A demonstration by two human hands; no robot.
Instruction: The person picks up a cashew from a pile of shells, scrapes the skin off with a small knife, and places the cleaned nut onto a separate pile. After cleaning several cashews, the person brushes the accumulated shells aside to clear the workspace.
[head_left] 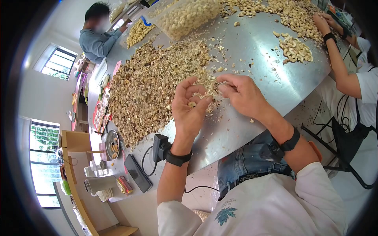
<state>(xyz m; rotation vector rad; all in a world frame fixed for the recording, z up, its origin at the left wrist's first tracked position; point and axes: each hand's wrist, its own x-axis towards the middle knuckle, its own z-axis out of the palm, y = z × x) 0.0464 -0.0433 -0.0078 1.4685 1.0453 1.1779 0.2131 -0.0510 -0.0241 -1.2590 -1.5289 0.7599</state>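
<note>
My left hand (189, 108) is turned palm up over the near edge of a large heap of broken cashew bits and shells (149, 86). Its fingers curl inward around a pale cashew piece (192, 104) lying in the palm. Just to the right, my right hand (246, 94) has thumb and index finger pinched together. Something small and dark may be at those fingertips, too small to name. The two hands are close but apart, above the metal table (260, 67).
A clear plastic tub of cashews (189, 17) stands at the back, near a person (94, 35). At right, another person's hands (323, 23) work by more cashews (295, 48). A round metal dish (113, 143), a dark tablet-like slab (138, 173) and a steel flask (100, 183) are at left.
</note>
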